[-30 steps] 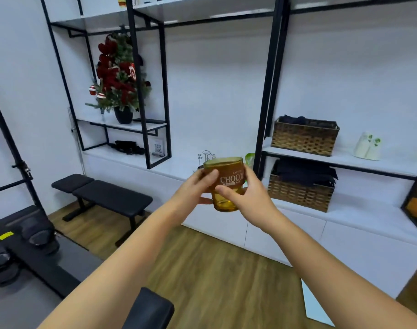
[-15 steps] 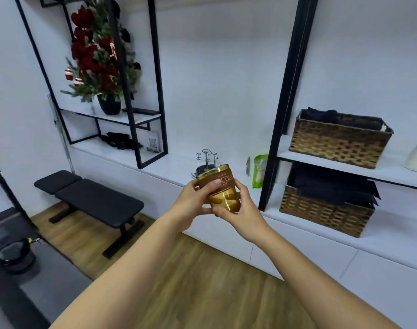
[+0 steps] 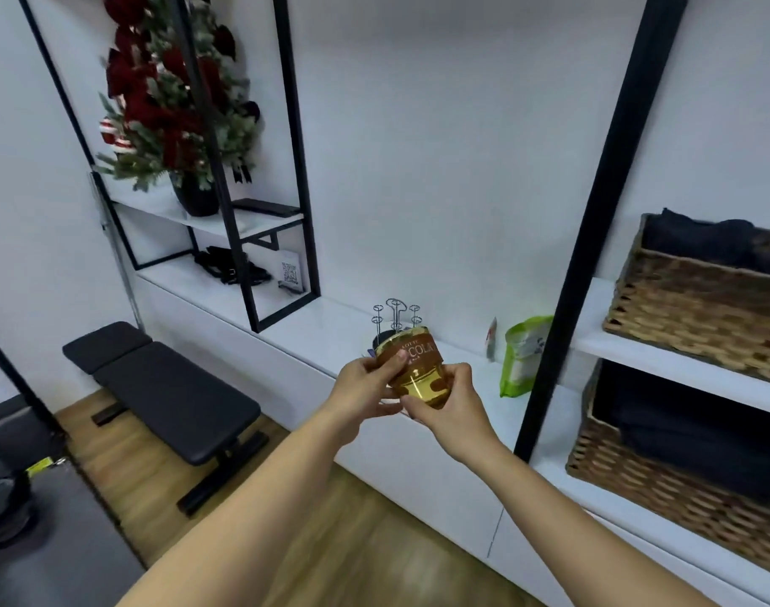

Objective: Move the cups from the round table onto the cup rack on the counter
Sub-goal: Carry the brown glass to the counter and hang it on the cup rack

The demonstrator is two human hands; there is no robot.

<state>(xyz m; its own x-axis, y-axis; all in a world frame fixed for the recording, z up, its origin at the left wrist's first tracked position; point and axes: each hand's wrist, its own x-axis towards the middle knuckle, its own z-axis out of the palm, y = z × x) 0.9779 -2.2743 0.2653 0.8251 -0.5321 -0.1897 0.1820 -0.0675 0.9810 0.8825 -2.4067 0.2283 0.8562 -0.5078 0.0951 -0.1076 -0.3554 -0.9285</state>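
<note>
Both arms outstretched; left hand (image 3: pixel 360 389), right hand (image 3: pixel 451 407) fingers curled.

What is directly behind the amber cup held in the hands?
The wire cup rack on the white counter: its looped prongs show above the amber cup; its base is mostly covered.

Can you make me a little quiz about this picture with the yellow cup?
1. True or false: only one hand holds the amber cup.
2. What stands on the white counter right behind the cup? A) the wire cup rack B) a kettle C) a lamp
3. What colour is the pouch on the counter?

Key:
1. False. The left hand and the right hand both hold it.
2. A
3. Green
</note>
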